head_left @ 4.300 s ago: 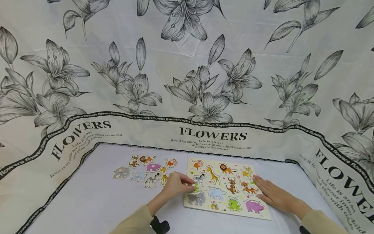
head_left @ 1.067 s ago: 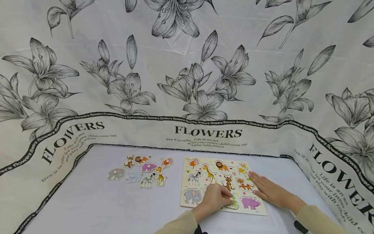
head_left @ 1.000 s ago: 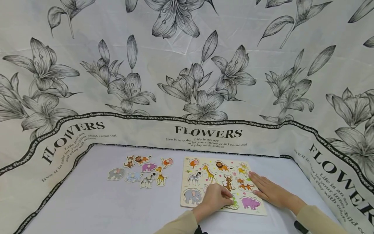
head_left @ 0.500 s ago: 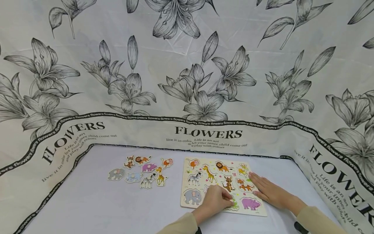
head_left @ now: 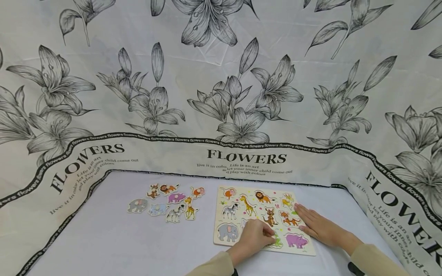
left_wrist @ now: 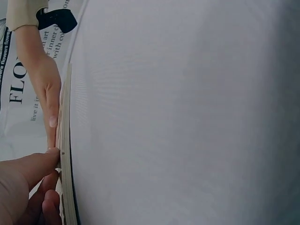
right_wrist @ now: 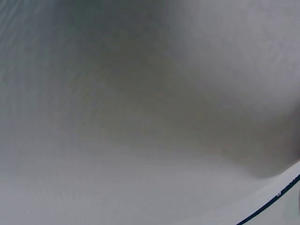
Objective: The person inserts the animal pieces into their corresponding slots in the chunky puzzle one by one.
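A wooden animal puzzle board (head_left: 241, 190) lies on the white-covered table, right of centre. Between its thumb and fingers my left hand (head_left: 253, 235) pinches a green frog puzzle piece (head_left: 277, 241), down at the frog picture in the board's front row. The fingers hide part of the piece, so I cannot tell whether it sits flush. My right hand (head_left: 322, 229) rests with straight fingers on the board's right edge. In the left wrist view the board (left_wrist: 68, 154) shows edge-on, the left hand (left_wrist: 21, 187) beside it; the right wrist view shows mostly blurred cloth.
Left of the board lie loose animal pieces, among them a grey elephant (head_left: 137, 205), a zebra (head_left: 175, 213), a giraffe (head_left: 190, 209), a lion (head_left: 168, 188) and a purple hippo (head_left: 176, 197). A flower-printed curtain (head_left: 246, 157) stands behind the table.
The left hand has carried the frog piece rightward from the board's left side to the frog picture; over the last second it barely moves. The right hand stays on the board's edge.
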`<state>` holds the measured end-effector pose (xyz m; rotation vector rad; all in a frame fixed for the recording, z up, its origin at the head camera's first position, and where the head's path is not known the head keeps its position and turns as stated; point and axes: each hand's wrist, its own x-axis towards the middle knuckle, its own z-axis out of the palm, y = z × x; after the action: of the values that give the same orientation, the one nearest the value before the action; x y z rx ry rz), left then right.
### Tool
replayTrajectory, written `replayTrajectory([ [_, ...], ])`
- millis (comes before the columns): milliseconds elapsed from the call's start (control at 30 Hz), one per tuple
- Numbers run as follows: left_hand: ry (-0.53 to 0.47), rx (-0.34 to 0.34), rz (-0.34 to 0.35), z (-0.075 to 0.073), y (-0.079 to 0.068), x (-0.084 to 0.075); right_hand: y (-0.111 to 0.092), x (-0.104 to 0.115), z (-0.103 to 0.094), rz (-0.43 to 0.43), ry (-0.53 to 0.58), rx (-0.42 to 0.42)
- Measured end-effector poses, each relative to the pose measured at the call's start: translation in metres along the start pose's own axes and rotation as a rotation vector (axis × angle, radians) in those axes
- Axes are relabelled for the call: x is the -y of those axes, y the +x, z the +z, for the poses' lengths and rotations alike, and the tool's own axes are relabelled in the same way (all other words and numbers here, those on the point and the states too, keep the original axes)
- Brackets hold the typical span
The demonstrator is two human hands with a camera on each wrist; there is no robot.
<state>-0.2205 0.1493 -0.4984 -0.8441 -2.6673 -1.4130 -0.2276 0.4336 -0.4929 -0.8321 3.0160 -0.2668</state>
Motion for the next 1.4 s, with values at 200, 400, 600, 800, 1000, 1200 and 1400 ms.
replayTrajectory([
  [200, 0.037, -0.011, 0.024, 0.0, -0.001, 0.001, 0.0, 0.0, 0.001, -0.013, -0.007, -0.014],
  [400, -0.02, 0.019, 0.021, -0.005, -0.002, 0.0, 0.001, 0.0, 0.001, -0.013, -0.015, -0.008],
  [600, -0.07, 0.073, 0.014, -0.009, -0.002, 0.002, 0.002, 0.001, -0.002, 0.006, 0.006, 0.017],
  [800, -0.09, 0.123, -0.009, -0.013, -0.005, 0.002, 0.002, 0.002, -0.002, 0.023, 0.01, 0.031],
  [1000, -0.111, 0.183, -0.042, -0.019, -0.01, -0.001, 0.001, 0.003, -0.002, 0.028, 0.011, 0.029],
  [1200, -0.129, 0.176, -0.032, -0.023, -0.014, -0.003, 0.0, 0.004, -0.002, 0.03, 0.008, 0.022],
  [1400, -0.159, 0.134, -0.032, -0.028, -0.017, 0.001, 0.0, 0.003, -0.001, 0.002, -0.02, -0.008],
])
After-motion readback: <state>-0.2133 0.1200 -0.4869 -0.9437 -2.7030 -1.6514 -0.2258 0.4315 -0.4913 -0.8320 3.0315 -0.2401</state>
